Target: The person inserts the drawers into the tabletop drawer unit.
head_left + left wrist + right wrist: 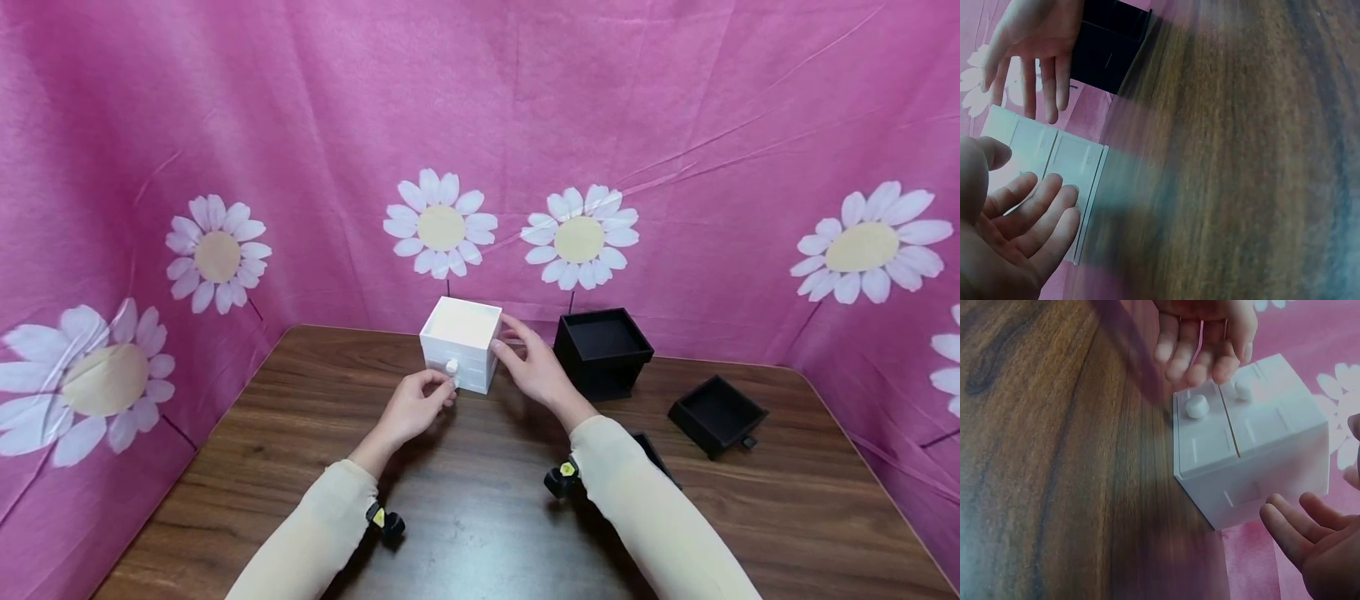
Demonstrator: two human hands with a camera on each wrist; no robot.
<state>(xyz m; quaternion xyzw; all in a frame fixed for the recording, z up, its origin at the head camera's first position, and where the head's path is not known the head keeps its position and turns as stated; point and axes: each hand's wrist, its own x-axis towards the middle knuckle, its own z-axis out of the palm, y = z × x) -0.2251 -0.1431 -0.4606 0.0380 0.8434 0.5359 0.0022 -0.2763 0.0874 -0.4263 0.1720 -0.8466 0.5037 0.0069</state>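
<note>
A small white box with two drawers stands near the back of the table, one drawer above the other. Round white knobs show on the upper drawer and the lower drawer, both pushed in. My left hand is at the front by the knobs, its fingers loosely bent; in the right wrist view its fingertips hover beside them without a grip. Beside the box's right wall is my right hand, thumb near the front edge and fingers along the side. Whether its fingertips touch the wall I cannot tell.
Right of the white box stands a black box with an open front space. A loose black drawer lies farther right. Another dark piece is mostly hidden behind the right sleeve. Pink cloth with daisies hangs behind the wooden table.
</note>
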